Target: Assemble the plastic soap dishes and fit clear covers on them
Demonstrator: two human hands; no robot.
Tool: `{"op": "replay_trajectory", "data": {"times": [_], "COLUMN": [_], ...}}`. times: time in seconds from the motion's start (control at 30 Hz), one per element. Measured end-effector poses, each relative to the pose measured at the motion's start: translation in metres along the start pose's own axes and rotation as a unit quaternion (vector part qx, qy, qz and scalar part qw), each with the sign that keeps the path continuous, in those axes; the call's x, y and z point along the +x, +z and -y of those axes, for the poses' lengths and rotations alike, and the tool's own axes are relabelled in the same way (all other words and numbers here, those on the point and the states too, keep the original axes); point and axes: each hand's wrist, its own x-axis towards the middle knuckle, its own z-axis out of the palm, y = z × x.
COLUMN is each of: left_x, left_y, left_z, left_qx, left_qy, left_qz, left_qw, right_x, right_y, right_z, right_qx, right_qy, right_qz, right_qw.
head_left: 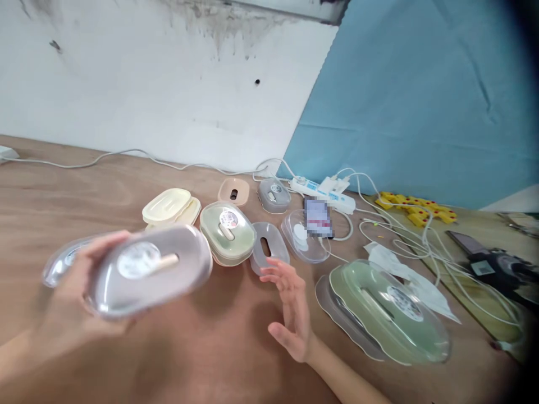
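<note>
The left hand clasps the left end of a translucent oval lidded box, raised left of and nearer than the pale green oval box. Its fingers bend around the end; those underneath are hidden. A good hold would grip the walls firmly, keep it level and leave the beige tab free. The long axis slants from near left to far right, the tab pointing toward the pale green oval box. Right of and nearer than that, the right hand holds nothing, thumb apart from loosely bent fingers.
</note>
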Motion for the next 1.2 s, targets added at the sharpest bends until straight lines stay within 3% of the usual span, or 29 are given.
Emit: {"op": "replay_trajectory", "data": {"times": [0.1,0.17,0.23,0.33,0.43,0.6,0.83,0.93,1.03,1.2], "left_x": [0.055,0.104,0.153,0.207,0.234,0.248,0.249,0.247,0.238,0.200], "left_y": [-0.028,-0.034,-0.027,-0.002,0.025,0.050,0.060,0.045,0.017,-0.013], "left_z": [0.002,0.001,0.002,0.011,0.023,0.037,0.055,0.051,0.036,0.025], "left_qx": [0.049,0.066,0.084,0.096,0.098,0.090,0.121,0.153,0.194,0.262], "left_qy": [-0.013,-0.029,-0.081,-0.193,-0.185,-0.156,-0.158,-0.167,-0.164,-0.191], "left_qz": [-0.163,-0.194,-0.169,-0.055,-0.033,-0.014,0.051,0.072,0.076,0.141], "left_qw": [0.985,0.978,0.979,0.975,0.977,0.983,0.979,0.971,0.964,0.935], "right_x": [-0.001,-0.001,-0.002,-0.002,-0.002,-0.002,0.002,0.003,0.002,0.002], "right_y": [0.002,0.003,0.003,0.002,0.001,0.000,0.002,0.003,0.004,0.004], "right_z": [0.001,0.001,0.002,0.003,0.004,0.006,0.006,0.007,0.007,0.005], "right_qx": [-0.006,-0.007,-0.017,-0.043,-0.051,-0.062,-0.065,-0.063,-0.072,-0.165], "right_qy": [-0.023,-0.036,-0.042,-0.057,-0.073,-0.081,-0.108,-0.113,-0.112,-0.070], "right_qz": [-0.005,0.000,0.006,0.013,0.024,0.029,0.034,0.024,0.006,-0.073], "right_qw": [1.000,0.999,0.999,0.997,0.996,0.994,0.991,0.991,0.991,0.981]}}
